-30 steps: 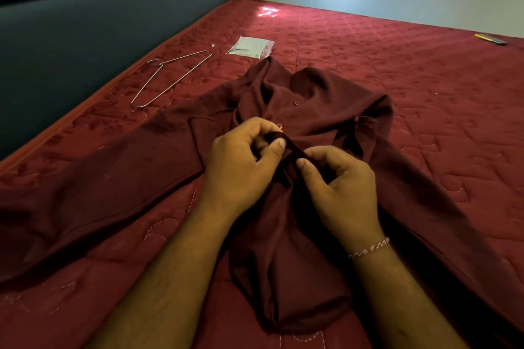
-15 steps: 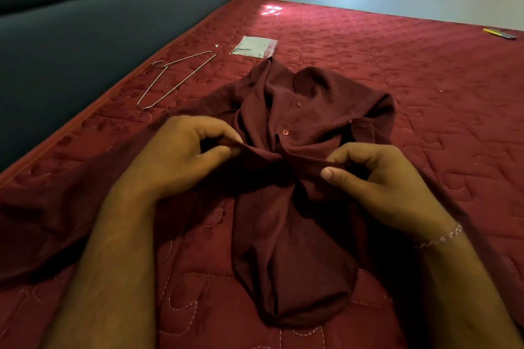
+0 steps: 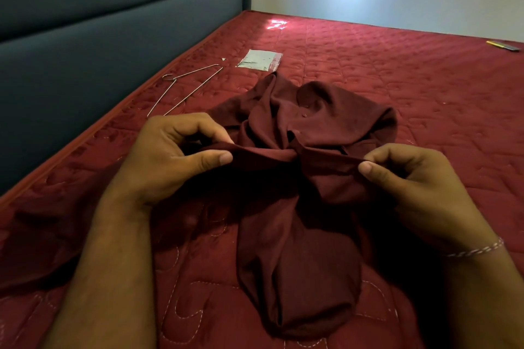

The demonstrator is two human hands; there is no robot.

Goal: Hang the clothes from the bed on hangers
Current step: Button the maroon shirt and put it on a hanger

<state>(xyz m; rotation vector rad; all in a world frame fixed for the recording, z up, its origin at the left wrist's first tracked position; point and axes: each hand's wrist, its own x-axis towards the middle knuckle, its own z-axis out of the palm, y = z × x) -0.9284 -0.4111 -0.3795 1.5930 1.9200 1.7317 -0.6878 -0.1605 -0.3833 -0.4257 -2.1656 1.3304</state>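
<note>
Since a second ago my hands have drawn apart, stretching a fold of the crumpled maroon button-front cotton shirt (image 3: 306, 178) between them. My left hand (image 3: 170, 159) pinches that fold between thumb and forefinger at the shirt's left side, fingers curled round the cloth. My right hand (image 3: 411, 181) pinches the same edge at the shirt's right side, a thin red-and-white thread band (image 3: 476, 249) on its wrist. Both pinches are narrow and full of fabric. The shirt lies bunched on the red quilted mattress (image 3: 397, 79), one long sleeve trailing off to the left of the shirt. Beyond the shirt, to its left, a thin silver wire hanger (image 3: 184, 91) lies flat on the mattress, apart from the cloth. Just beyond the shirt's far edge lies a small clear plastic packet (image 3: 259, 59). Left of the hanger rises the dark teal padded headboard (image 3: 113, 22).
</note>
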